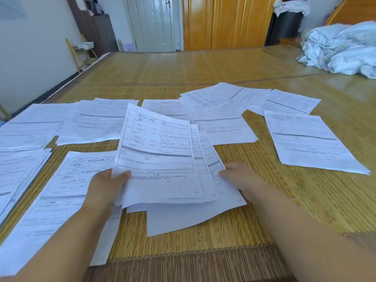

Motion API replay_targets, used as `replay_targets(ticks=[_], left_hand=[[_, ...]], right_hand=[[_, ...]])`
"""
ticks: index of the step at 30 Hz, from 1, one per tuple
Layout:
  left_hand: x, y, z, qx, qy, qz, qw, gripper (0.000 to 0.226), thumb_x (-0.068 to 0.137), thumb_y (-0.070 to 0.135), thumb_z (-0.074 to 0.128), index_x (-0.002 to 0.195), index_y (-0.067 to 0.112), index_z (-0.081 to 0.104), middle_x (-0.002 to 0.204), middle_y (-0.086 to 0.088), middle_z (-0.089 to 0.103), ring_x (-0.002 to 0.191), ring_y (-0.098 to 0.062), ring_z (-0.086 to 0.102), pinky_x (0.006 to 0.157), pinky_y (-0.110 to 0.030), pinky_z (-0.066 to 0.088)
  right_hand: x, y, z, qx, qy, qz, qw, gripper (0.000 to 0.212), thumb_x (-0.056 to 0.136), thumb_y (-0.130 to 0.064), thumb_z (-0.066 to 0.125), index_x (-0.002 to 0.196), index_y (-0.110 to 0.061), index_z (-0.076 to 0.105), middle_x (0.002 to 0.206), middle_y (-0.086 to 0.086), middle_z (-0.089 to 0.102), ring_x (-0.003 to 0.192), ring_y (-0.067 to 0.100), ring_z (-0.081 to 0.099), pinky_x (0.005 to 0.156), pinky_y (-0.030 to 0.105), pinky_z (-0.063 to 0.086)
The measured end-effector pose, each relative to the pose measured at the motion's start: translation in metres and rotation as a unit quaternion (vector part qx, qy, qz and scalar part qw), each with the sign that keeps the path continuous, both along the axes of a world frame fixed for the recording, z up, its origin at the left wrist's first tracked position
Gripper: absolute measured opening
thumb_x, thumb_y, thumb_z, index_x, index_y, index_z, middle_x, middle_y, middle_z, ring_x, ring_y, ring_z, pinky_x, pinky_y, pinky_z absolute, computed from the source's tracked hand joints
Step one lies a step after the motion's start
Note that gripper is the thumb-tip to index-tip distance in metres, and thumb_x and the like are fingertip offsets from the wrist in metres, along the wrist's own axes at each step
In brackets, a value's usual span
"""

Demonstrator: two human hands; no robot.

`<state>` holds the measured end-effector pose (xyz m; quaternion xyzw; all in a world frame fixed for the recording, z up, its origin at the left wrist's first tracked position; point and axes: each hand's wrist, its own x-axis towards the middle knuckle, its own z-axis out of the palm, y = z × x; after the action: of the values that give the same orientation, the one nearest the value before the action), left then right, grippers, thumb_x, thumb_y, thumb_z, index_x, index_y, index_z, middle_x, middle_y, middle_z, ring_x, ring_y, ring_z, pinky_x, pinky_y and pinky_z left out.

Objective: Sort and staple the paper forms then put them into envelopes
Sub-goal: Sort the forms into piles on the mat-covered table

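Observation:
Many white printed paper forms lie in piles on a bamboo mat (183,78). In the middle, my left hand (105,186) grips the lower left edge of a fanned sheaf of forms (160,157), thumb on top, lifting its top sheets off the mat. My right hand (240,178) holds the sheaf's right edge, thumb on the paper. More sheets of that sheaf spread underneath toward me. A filled-in form (67,192) lies flat under my left forearm. No stapler or envelope is in view.
Piles of forms lie at the left (30,127), centre left (95,121), centre (219,123), back right (244,94) and right (305,139). Crumpled white bedding (341,49) sits at the far right. A wooden wardrobe (223,21) and a white door (152,21) stand behind.

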<state>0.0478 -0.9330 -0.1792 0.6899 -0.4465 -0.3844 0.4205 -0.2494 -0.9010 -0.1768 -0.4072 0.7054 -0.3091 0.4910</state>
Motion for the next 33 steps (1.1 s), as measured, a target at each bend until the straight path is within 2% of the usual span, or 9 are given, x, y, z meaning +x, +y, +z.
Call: replay_targets(ticks=[4,7,12,17,19,21,26,30,33], left_hand=[[-0.009,0.002,-0.002,-0.003,-0.007,-0.027,1.000,0.012,0.088,0.025,0.068,0.077,0.019,0.066,0.081,-0.004,0.070,0.078,-0.027,0.067,0.072,-0.038,0.054],[-0.016,0.003,-0.007,-0.015,-0.010,-0.039,0.999,0.013,0.089,0.023,0.066,0.078,0.016,0.068,0.079,-0.004,0.072,0.074,-0.026,0.068,0.068,-0.040,0.054],[-0.018,-0.001,-0.007,0.030,-0.001,-0.072,0.997,0.009,0.092,0.026,0.062,0.085,0.024,0.068,0.088,0.006,0.071,0.085,-0.017,0.067,0.074,-0.033,0.053],[-0.020,-0.016,0.031,0.051,-0.045,-0.078,0.995,0.009,0.096,0.027,0.056,0.093,0.024,0.063,0.082,0.012,0.062,0.074,-0.003,0.057,0.058,-0.019,0.041],[-0.016,-0.023,0.051,0.033,-0.066,-0.083,0.994,0.006,0.095,0.024,0.057,0.092,0.024,0.063,0.082,0.012,0.063,0.074,-0.006,0.058,0.057,-0.018,0.041],[-0.010,-0.029,0.075,0.011,-0.065,-0.086,0.994,0.007,0.093,0.022,0.060,0.091,0.027,0.064,0.086,0.013,0.066,0.081,-0.013,0.062,0.062,-0.025,0.044],[0.000,-0.032,0.135,0.057,0.030,-0.098,0.993,0.002,0.088,0.027,0.067,0.089,0.025,0.069,0.081,0.012,0.074,0.078,-0.011,0.067,0.065,-0.025,0.048],[0.000,-0.028,0.174,0.096,0.188,-0.116,0.971,0.059,0.060,0.034,0.080,0.114,0.019,0.062,0.108,-0.004,0.073,0.099,-0.026,0.069,0.085,-0.046,0.052],[-0.011,-0.018,0.189,0.148,0.253,-0.158,0.943,0.066,0.061,0.024,0.080,0.123,0.017,0.060,0.115,-0.007,0.070,0.106,-0.028,0.066,0.092,-0.047,0.049]], right_hand=[[0.000,-0.008,0.004,0.024,-0.028,-0.006,0.999,0.018,0.094,-0.010,0.049,0.084,-0.012,0.062,0.086,0.005,0.068,0.076,0.021,0.065,0.059,0.028,0.050],[-0.001,-0.013,0.004,0.027,-0.055,-0.007,0.998,0.020,0.098,-0.031,0.053,0.099,-0.017,0.068,0.093,0.000,0.073,0.085,0.019,0.069,0.069,0.031,0.055],[-0.005,-0.012,0.004,-0.015,-0.024,0.007,1.000,0.018,0.098,-0.021,0.053,0.091,-0.029,0.068,0.082,-0.012,0.075,0.075,0.010,0.072,0.068,0.029,0.058],[-0.004,-0.016,0.036,-0.032,-0.090,-0.040,0.995,0.016,0.098,-0.024,0.053,0.104,-0.027,0.068,0.084,-0.015,0.075,0.075,0.007,0.072,0.063,0.025,0.057],[-0.003,-0.020,0.052,-0.033,-0.119,-0.047,0.991,0.017,0.098,-0.021,0.052,0.098,-0.027,0.068,0.083,-0.014,0.075,0.073,0.006,0.072,0.057,0.021,0.056],[-0.001,-0.024,0.073,-0.027,-0.144,-0.050,0.988,0.017,0.098,-0.020,0.052,0.099,-0.026,0.068,0.093,-0.009,0.076,0.080,0.009,0.073,0.063,0.026,0.058],[0.005,-0.033,0.130,-0.028,-0.209,-0.055,0.976,0.020,0.098,-0.012,0.051,0.107,-0.021,0.067,0.105,-0.001,0.074,0.098,0.022,0.071,0.090,0.050,0.054],[0.004,-0.032,0.174,-0.031,-0.267,-0.038,0.962,0.023,0.097,-0.009,0.052,0.116,-0.014,0.064,0.113,0.005,0.072,0.105,0.027,0.068,0.092,0.050,0.051],[0.005,-0.025,0.190,-0.009,-0.305,-0.028,0.952,0.024,0.094,-0.010,0.055,0.116,-0.012,0.065,0.113,0.008,0.072,0.106,0.028,0.068,0.091,0.047,0.051]])
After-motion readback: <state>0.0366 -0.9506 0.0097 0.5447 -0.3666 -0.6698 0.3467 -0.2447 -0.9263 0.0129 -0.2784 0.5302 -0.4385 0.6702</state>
